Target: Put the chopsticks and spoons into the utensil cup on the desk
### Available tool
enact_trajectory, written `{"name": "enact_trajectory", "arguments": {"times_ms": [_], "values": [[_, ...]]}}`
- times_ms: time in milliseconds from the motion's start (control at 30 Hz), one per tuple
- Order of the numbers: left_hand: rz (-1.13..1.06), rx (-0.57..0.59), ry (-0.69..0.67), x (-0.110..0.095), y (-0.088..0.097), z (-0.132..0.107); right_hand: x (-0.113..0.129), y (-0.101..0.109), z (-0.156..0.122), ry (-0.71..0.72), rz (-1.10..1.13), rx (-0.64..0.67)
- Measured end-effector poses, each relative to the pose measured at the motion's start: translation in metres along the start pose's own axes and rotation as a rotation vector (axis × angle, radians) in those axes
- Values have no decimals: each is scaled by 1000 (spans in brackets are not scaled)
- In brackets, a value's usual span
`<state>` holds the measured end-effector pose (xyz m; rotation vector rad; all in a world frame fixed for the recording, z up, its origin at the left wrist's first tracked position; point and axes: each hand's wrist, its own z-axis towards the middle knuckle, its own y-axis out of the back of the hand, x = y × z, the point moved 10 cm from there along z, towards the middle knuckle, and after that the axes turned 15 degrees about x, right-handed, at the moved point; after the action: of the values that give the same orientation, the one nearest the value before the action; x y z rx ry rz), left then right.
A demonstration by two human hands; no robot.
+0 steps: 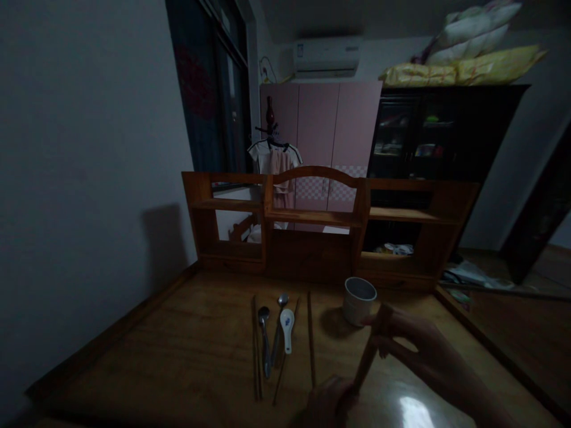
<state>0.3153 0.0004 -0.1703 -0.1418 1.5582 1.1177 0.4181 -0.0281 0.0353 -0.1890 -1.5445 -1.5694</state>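
A brown, wooden-looking bar [368, 360] stands tilted between my hands; in the dim light I cannot make out its exact kind. My right hand [413, 340] pinches its upper end, and my left hand [329, 399] is closed round its lower end. On the table left of my hands lie a white ceramic spoon [287, 327] with a blue mark, two metal spoons [265, 339] [282, 302] and several thin chopsticks [256, 356]. A lone chopstick [311, 339] is nearest my left hand. Beyond my right hand stands a pale round metal cup [358, 302].
The wooden table [178, 345] carries a low shelf unit [312, 220] along its back edge. A white wall [89, 148] borders it on the left. Farther off are a pink wardrobe [317, 125], a dark cabinet [439, 131] and a clothes stand [270, 113].
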Motion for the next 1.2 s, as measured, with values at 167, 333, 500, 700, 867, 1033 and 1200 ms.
{"name": "enact_trajectory", "arguments": {"times_ms": [167,333,500,700,867,1033,1200], "values": [[-1,10,-2,-2,-3,-2,3,1,-1,-13,4,-12],[-37,-62,-53,-14,4,-5,-1,-1,-1,-17,17,-11],[-175,-178,-208,-35,17,-4,-1,-1,-2,-8,36,-19],[-296,-157,-110,-28,13,6,-6,-4,0,-43,59,14],[-320,-127,-21,-21,7,9,-6,-6,1,-45,45,43],[-334,-129,11,-20,8,11,-4,-4,3,-56,45,22],[-417,-175,13,-15,10,9,2,-5,4,-32,52,18]]}}
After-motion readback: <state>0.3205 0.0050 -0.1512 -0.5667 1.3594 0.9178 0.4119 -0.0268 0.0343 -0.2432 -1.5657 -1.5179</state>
